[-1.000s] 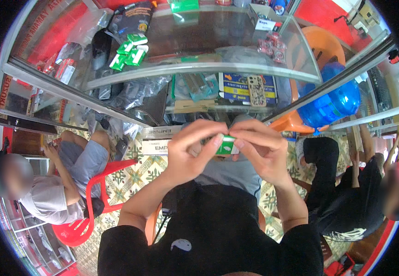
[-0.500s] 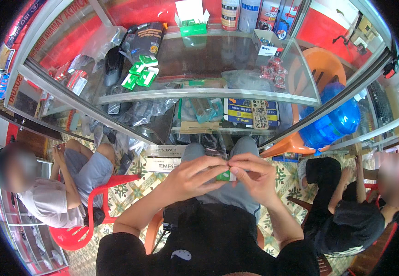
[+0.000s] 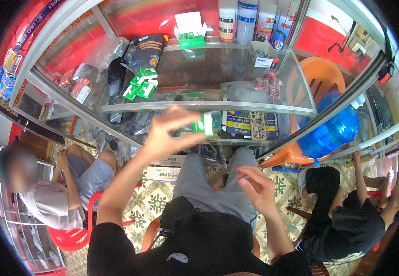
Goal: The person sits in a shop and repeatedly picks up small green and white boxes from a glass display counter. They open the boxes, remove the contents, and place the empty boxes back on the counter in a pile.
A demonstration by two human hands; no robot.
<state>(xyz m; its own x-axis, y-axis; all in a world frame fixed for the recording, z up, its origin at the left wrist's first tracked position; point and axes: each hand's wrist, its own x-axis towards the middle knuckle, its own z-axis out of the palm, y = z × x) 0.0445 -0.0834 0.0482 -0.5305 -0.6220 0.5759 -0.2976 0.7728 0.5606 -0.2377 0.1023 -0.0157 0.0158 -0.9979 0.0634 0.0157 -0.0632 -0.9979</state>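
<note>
My left hand (image 3: 169,131) is raised in front of the glass shelf, its thumb and fingers closed on a small green-and-white box (image 3: 203,124). The hand is slightly smeared by motion. Over my right thigh hangs my right hand (image 3: 257,185), fingers loosely bent and apart, with nothing seen in it. Several matching small green-and-white boxes (image 3: 140,84) lie in a pile on the shelf, beyond my left hand. Farther back, an open green carton (image 3: 192,42) with its white lid up holds more small green boxes.
The glass cabinet's metal shelf edge (image 3: 208,108) runs across ahead of me. Red-wrapped parts (image 3: 268,83) lie right on the shelf; spray cans (image 3: 246,23) stand behind. A blue water jug (image 3: 329,131) sits on an orange chair (image 3: 318,73). People sit at both sides.
My hands have parted. The left has risen forward toward the shelf with the small box, while the right has let go and dropped slightly back toward me. The view has shifted a little.
</note>
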